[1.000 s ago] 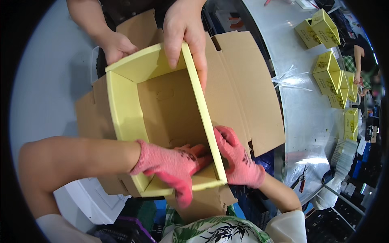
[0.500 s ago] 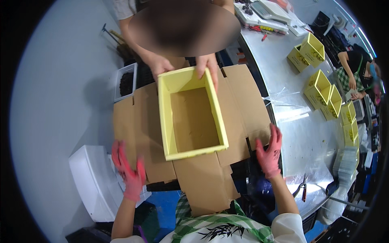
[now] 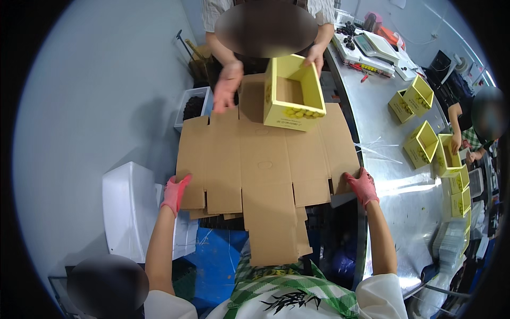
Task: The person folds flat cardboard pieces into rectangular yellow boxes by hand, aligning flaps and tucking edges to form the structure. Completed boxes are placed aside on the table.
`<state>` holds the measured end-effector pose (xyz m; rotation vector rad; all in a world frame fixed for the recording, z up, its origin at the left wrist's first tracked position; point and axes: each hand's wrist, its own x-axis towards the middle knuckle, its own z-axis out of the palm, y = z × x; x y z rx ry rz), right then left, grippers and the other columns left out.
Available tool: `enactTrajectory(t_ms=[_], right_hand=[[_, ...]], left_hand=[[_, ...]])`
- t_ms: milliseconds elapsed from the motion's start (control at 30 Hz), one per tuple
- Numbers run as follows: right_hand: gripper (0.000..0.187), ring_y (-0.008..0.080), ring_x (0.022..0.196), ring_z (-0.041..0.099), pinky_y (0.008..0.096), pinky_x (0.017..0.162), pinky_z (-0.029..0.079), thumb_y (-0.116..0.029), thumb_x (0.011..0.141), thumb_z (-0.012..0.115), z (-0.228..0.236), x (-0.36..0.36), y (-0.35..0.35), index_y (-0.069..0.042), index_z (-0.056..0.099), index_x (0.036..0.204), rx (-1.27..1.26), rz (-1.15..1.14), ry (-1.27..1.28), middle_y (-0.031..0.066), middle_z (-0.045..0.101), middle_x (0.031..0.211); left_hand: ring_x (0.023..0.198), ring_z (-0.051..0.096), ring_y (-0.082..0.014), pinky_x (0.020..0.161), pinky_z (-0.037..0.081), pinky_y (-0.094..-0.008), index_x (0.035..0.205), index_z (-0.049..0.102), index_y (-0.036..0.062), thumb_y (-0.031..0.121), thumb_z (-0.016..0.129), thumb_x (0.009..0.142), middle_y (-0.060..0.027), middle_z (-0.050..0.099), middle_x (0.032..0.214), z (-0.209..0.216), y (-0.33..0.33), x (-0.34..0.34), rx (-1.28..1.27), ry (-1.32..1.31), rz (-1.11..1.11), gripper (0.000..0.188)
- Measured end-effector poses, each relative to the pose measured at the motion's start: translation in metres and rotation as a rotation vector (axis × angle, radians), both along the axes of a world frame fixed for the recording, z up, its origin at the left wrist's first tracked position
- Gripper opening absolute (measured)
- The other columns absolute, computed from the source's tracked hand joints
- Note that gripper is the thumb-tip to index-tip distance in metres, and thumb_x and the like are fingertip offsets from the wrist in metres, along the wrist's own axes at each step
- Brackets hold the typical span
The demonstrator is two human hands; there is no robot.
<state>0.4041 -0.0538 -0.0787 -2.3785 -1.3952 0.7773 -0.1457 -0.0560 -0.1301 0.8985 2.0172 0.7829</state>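
Observation:
A flat, unfolded cardboard box blank (image 3: 265, 186) lies brown side up in front of me, on top of other sheets. My left hand (image 3: 174, 194), in a pink glove, grips its left edge. My right hand (image 3: 363, 188), gloved the same way, holds the right edge with the thumb on top; its other fingers are partly hidden. Over the far part of the blank, a yellow folded box (image 3: 295, 106) with a fruit print is held by the left hand (image 3: 315, 57) of a person opposite. That person's other hand (image 3: 228, 86) is open above the cardboard.
On the right stands a metal table (image 3: 390, 207) with several yellow boxes (image 3: 421, 144), a scale (image 3: 376, 47) and dark grapes (image 3: 348, 31). A white bin (image 3: 127, 212) stands at the left wall. Farther back is a white crate (image 3: 192, 109) with dark contents. Another person works at the far right.
The person opposite has lifted the yellow box away toward the far right and taken one hand off it. My hands, open and apart from the cardboard before, have closed on its edges.

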Motion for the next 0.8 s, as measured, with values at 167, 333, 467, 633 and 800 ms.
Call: enactTrajectory(t_ms=[167,333,467,633,800], right_hand=[[0.065,0.0328,0.11,0.06,0.0382,0.095,0.045,-0.048,0.082,0.065,0.023,-0.001,-0.003,0.002,0.05,0.121,-0.069,0.033,-0.197,0.0204,0.063,0.115],[0.066,0.0325,0.108,0.061,0.0383,0.095,0.045,-0.045,0.081,0.067,0.041,-0.01,-0.004,0.003,0.047,0.122,-0.114,0.052,-0.253,0.019,0.064,0.112],[0.056,0.0327,0.102,0.062,0.039,0.091,0.047,-0.035,0.077,0.073,0.041,-0.004,-0.007,-0.001,0.05,0.115,0.126,0.067,-0.267,0.0171,0.065,0.104],[0.04,0.0354,0.096,0.063,0.0435,0.08,0.051,-0.015,0.075,0.07,0.036,-0.043,-0.003,-0.004,0.047,0.106,0.285,0.2,-0.281,0.0178,0.06,0.106],[0.039,0.0388,0.102,0.057,0.0447,0.078,0.051,-0.012,0.073,0.066,0.041,-0.102,-0.013,-0.001,0.047,0.105,0.357,0.416,-0.349,0.0284,0.046,0.12]], left_hand=[[0.092,0.064,-0.0211,0.08,0.052,-0.0339,0.111,0.061,-0.0011,0.038,0.079,0.073,-0.0114,0.067,0.103,0.035,0.001,0.019,0.046,-0.013,-0.042,0.057],[0.096,0.061,-0.0282,0.081,0.051,-0.0392,0.105,0.056,-0.0001,0.033,0.078,0.072,-0.0141,0.062,0.106,0.063,0.001,0.015,0.038,0.412,-0.041,0.052],[0.101,0.058,-0.0359,0.083,0.049,-0.044,0.105,0.052,0.0015,0.032,0.076,0.073,-0.0189,0.058,0.108,0.098,0.003,0.035,0.111,0.799,-0.233,0.05],[0.106,0.055,-0.0367,0.089,0.046,-0.0443,0.114,0.053,0.0037,0.031,0.069,0.079,-0.0209,0.056,0.114,0.081,-0.012,0.098,0.244,0.653,-0.565,0.047],[0.11,0.054,-0.0357,0.09,0.046,-0.0431,0.122,0.05,0.0064,0.021,0.063,0.084,-0.02,0.053,0.119,0.021,-0.011,0.141,0.192,0.645,-0.735,0.043]])
